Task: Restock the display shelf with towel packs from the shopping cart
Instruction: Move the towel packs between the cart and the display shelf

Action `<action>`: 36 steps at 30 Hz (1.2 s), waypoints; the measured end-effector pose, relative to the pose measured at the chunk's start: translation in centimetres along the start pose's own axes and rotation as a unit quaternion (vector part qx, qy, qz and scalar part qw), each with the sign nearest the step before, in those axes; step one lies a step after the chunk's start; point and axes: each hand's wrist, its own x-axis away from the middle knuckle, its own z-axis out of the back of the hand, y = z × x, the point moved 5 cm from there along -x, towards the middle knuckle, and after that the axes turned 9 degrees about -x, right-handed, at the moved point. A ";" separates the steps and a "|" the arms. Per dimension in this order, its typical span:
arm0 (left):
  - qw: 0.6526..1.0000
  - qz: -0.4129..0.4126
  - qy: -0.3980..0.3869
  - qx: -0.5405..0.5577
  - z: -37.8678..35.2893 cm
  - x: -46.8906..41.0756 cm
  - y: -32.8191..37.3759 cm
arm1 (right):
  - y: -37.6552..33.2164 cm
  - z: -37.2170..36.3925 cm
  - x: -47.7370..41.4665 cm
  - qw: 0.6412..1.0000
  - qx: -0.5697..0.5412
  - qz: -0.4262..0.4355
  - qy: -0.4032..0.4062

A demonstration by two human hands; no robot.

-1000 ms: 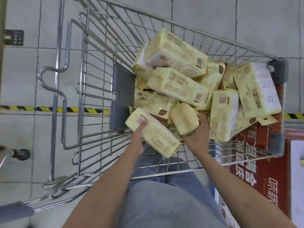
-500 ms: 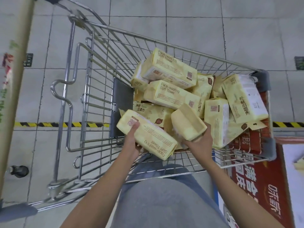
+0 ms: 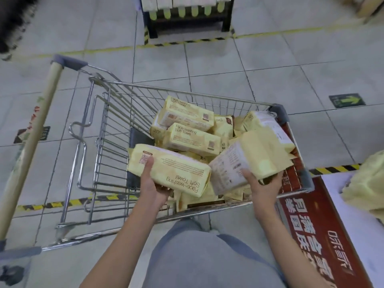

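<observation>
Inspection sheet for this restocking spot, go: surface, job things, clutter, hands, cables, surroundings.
Surface: grey tiled floor with yellow-black tape.
Job's things: cart holds a heap of yellow packs; two more are in the hands.
Clutter: nothing seen.
Hands: left hand grips the left pack; right hand grips the right pack.
Cables: nothing seen.
Surroundings: dark shelf ahead; red panel at right; green arrow on the floor.
</observation>
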 end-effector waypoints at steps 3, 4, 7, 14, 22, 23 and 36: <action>0.999 0.018 -0.022 0.021 -1.4 2.5 -1.2 | -1.7 2.7 1.0 0.995 -0.088 0.014 0.041; 0.999 0.019 -0.034 0.024 -1.8 3.3 -1.7 | -2.2 3.5 1.3 0.992 -0.114 0.017 0.051; 0.998 0.026 -0.058 0.029 -2.8 5.9 -3.0 | -3.2 5.8 2.5 0.980 -0.179 0.022 0.081; 0.990 0.094 -0.105 -0.003 -5.3 8.2 -5.6 | -4.0 10.8 5.7 0.948 -0.242 0.032 0.202; 0.960 0.201 -0.159 -0.110 -9.1 7.0 -6.0 | -4.4 14.1 10.8 0.890 -0.233 0.066 0.387; 0.955 0.211 -0.160 -0.132 -9.4 6.9 -5.9 | -4.0 14.4 11.9 0.879 -0.236 0.070 0.408; 0.780 0.326 -0.330 -0.420 -15.4 10.7 -15.7 | 3.4 15.6 33.7 0.641 -0.268 0.055 0.717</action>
